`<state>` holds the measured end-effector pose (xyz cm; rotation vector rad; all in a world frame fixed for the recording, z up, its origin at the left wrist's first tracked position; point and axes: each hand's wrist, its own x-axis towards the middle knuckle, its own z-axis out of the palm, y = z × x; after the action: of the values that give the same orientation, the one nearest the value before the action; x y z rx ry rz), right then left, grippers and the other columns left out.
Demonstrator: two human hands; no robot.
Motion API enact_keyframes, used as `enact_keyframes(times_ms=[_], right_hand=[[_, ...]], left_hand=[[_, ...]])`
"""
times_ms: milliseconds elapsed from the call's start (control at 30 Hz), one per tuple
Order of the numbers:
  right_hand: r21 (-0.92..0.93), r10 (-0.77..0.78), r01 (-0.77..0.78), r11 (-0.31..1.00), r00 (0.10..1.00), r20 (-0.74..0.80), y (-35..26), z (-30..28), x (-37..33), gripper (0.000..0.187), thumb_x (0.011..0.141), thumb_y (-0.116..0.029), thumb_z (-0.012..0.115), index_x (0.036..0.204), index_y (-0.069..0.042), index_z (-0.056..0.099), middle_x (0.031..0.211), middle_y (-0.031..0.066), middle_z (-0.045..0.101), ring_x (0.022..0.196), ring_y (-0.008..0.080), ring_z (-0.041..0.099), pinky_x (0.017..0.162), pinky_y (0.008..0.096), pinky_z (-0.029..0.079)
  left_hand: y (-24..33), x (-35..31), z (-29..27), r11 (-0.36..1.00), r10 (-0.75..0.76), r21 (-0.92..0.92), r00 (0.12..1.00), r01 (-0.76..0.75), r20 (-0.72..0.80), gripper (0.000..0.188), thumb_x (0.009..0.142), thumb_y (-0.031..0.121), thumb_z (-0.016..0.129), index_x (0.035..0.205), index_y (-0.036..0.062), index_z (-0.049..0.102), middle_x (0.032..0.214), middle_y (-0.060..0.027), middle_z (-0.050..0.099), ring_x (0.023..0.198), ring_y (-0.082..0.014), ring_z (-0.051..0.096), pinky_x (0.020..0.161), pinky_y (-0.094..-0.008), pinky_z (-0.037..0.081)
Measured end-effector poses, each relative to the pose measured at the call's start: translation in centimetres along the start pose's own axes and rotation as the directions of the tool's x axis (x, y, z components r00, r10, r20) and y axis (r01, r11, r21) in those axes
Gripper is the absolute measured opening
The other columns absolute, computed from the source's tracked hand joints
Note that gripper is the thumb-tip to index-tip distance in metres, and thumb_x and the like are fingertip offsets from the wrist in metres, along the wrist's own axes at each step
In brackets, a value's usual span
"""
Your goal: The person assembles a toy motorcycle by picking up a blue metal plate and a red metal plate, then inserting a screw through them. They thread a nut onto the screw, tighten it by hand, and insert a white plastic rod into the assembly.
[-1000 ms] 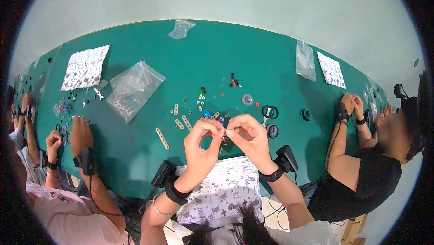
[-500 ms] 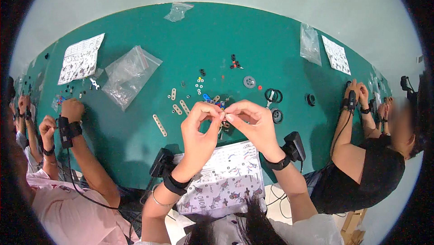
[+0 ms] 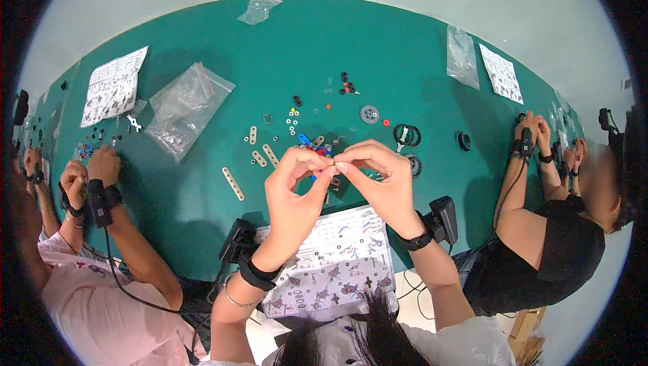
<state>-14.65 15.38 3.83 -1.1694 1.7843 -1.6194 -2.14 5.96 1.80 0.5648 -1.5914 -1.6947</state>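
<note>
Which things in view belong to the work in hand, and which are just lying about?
Work in hand, judging by closeness:
- left hand and right hand, pinching a tiny part, too small to identify
- blue piece just beyond

Apparently lying about:
- large clear bag
- small clear bag
- white wrench

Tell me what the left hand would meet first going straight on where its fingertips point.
The right hand's fingertips: they sit right up against the left hand's, with what looks like a tiny part pinched between. Depth there is hard to judge.
</note>
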Motion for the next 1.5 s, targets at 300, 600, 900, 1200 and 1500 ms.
enact_keyframes(times_ms=[300, 600, 900, 1200, 1500], right_hand=[[-0.216, -0.182, 0.178, 0.96, 0.983, 0.002, -0.4, -0.1, 0.1, 0.012, 0.083, 0.003, 0.071, 0.095, 0.0, 0.069, 0.093, 0.0107, 0.069, 0.087, 0.0198, 0.069, 0.075, 0.0304, 0.054], [-0.212, -0.231, 0.238, 0.948, 0.971, 0.056, -0.4, -0.3, 0.2, 0.012, 0.083, 0.003, 0.07, 0.094, 0.0, 0.067, 0.091, 0.0124, 0.068, 0.085, 0.0237, 0.068, 0.074, 0.0322, 0.053], [-0.045, -0.085, 0.086, 0.995, 0.996, 0.033, -0.1, 0.0, 0.0, 0.013, 0.086, 0.001, 0.069, 0.099, 0.0, 0.066, 0.097, 0.0103, 0.068, 0.089, 0.0181, 0.068, 0.077, 0.0307, 0.056], [-0.08, -0.117, 0.121, 0.989, 0.992, 0.056, 0.1, -0.3, 0.2, 0.013, 0.086, 0.002, 0.069, 0.098, 0.001, 0.064, 0.097, 0.0099, 0.067, 0.09, 0.0173, 0.067, 0.078, 0.0301, 0.057], [-0.106, -0.142, 0.14, 0.984, 0.99, -0.005, 1.0, 0.5, -0.2, 0.014, 0.085, 0.005, 0.069, 0.097, -0.001, 0.065, 0.099, 0.0064, 0.067, 0.093, 0.0132, 0.065, 0.082, 0.027, 0.055]], left_hand=[[0.3, -0.1, -0.1, 0.998, 0.031, 0.055, 1.0, -0.031, -0.006, 0.019, 0.084, -0.008, 0.07, 0.092, 0.0023, 0.056, 0.096, -0.0075, 0.066, 0.091, -0.0137, 0.066, 0.082, -0.0273, 0.053], [0.3, 0.1, -0.2, 0.988, 0.121, 0.095, 0.993, -0.12, -0.006, 0.019, 0.081, -0.011, 0.069, 0.084, 0.0017, 0.054, 0.089, -0.0084, 0.064, 0.085, -0.0138, 0.063, 0.077, -0.027, 0.051], [0.5, 0.2, 0.0, 0.947, 0.268, 0.186, 0.963, -0.263, -0.005, 0.021, 0.078, -0.013, 0.067, 0.079, 0.0027, 0.053, 0.084, -0.0088, 0.064, 0.077, -0.0157, 0.061, 0.07, -0.0267, 0.048], [0.2, 0.2, 0.1, 0.956, 0.239, 0.178, 0.971, -0.233, -0.01, 0.017, 0.079, -0.011, 0.067, 0.084, 0.0016, 0.057, 0.088, -0.0086, 0.067, 0.08, -0.0144, 0.062, 0.071, -0.0262, 0.049], [-0.4, 0.4, -0.8, 0.973, 0.197, 0.112, 0.98, -0.2, 0.033, 0.01, 0.084, -0.002, 0.067, 0.091, 0.0006, 0.062, 0.089, -0.0064, 0.066, 0.084, -0.0126, 0.064, 0.075, -0.0264, 0.051]])
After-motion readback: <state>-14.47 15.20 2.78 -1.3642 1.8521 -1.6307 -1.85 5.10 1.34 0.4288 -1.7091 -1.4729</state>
